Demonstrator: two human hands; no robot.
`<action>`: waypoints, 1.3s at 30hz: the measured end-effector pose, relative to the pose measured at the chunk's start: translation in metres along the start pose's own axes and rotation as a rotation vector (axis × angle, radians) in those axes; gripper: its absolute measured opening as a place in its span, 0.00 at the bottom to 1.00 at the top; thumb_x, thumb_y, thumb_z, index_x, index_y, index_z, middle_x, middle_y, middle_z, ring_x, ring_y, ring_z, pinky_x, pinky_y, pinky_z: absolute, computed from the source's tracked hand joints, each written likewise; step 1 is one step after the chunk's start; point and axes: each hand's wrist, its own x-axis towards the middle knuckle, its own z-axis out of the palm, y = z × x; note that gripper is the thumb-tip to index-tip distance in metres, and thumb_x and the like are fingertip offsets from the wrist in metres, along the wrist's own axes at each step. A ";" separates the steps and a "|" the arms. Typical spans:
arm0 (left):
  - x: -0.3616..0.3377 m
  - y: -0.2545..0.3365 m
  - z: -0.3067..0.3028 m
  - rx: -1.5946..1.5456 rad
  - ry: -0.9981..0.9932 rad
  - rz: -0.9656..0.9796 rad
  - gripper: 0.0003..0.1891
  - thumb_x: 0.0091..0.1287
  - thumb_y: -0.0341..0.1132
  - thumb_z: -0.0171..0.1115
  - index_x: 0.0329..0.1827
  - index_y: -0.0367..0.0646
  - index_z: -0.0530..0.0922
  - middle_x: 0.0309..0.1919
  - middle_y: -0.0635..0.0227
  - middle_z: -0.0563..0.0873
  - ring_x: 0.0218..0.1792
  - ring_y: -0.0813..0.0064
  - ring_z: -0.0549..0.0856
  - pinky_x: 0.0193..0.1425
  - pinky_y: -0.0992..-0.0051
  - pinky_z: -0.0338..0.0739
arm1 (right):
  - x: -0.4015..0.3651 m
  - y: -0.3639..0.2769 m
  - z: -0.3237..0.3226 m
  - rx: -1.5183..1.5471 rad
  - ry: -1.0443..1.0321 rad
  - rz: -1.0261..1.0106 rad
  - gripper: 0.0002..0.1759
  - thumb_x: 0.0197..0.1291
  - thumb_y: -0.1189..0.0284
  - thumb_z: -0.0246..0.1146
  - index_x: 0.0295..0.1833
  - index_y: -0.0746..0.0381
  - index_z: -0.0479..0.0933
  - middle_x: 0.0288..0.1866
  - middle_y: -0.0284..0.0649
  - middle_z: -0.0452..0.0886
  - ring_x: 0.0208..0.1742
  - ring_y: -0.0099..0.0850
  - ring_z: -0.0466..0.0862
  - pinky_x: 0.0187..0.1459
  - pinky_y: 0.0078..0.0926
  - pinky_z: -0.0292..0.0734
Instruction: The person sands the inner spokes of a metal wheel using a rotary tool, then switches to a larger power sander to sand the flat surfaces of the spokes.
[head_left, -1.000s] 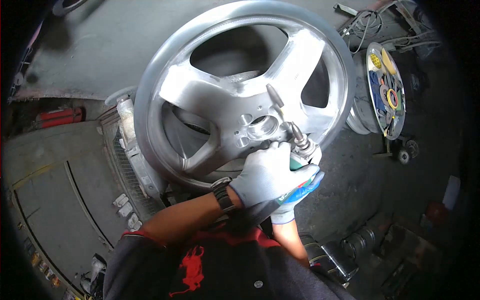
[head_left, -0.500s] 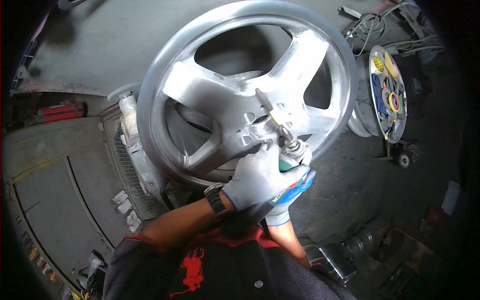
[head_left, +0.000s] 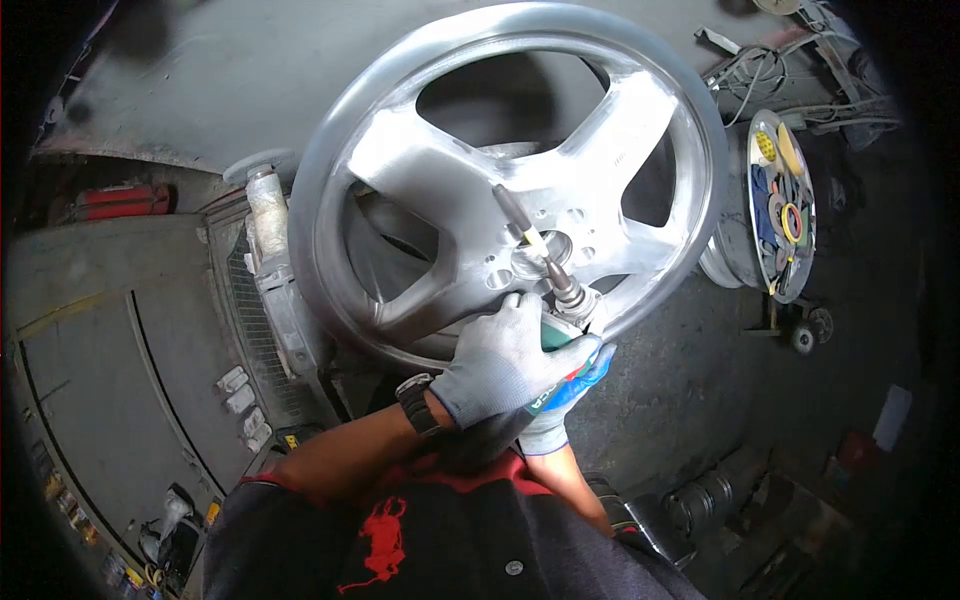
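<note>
A large silver alloy wheel (head_left: 610, 150) with broad spokes stands tilted in front of me, its polished rim catching the light. Both my hands wear grey work gloves and are closed around a green die grinder (head_left: 553, 333). My left hand (head_left: 510, 360), with a dark watch at the wrist, wraps the body from the left. From the right and below, my right hand (head_left: 575, 397), blue on its palm side, grips the same body. The grinder's long spindle points up and left across the hub, and its dark cylindrical tip (head_left: 512, 207) overlaps a spoke near the bolt holes.
On the right, another wheel (head_left: 755, 240) serves as a tray for tape rolls, yellow pads and small tools. Cables (head_left: 750, 75) hang at the upper right. At the left sit a bench grinder (head_left: 275, 250) and a red case (head_left: 122, 202). Small pale blocks (head_left: 240, 395) lie lower left.
The grinder and both hands have shifted slightly left and down relative to the wheel, the tip moving left from near the hub's top. The view has shifted a little too.
</note>
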 end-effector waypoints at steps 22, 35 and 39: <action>-0.005 0.006 -0.005 -0.097 -0.067 0.001 0.32 0.61 0.60 0.68 0.43 0.34 0.77 0.38 0.47 0.85 0.36 0.50 0.88 0.43 0.58 0.83 | -0.010 -0.029 -0.004 0.594 -0.076 0.325 0.41 0.73 0.38 0.35 0.74 0.59 0.62 0.65 0.39 0.72 0.65 0.33 0.72 0.70 0.37 0.64; 0.029 0.024 -0.011 -0.334 -0.337 0.063 0.29 0.64 0.60 0.67 0.43 0.36 0.79 0.37 0.50 0.86 0.41 0.53 0.88 0.49 0.62 0.82 | 0.001 -0.056 -0.018 0.727 0.007 0.339 0.42 0.71 0.35 0.38 0.73 0.57 0.64 0.63 0.42 0.74 0.63 0.36 0.74 0.69 0.43 0.67; 0.010 0.011 -0.013 -0.387 -0.226 0.091 0.23 0.64 0.52 0.70 0.44 0.37 0.78 0.35 0.51 0.85 0.39 0.54 0.88 0.44 0.61 0.82 | -0.014 -0.050 -0.018 0.803 -0.087 0.400 0.43 0.69 0.33 0.41 0.74 0.56 0.63 0.62 0.41 0.74 0.62 0.35 0.75 0.67 0.38 0.68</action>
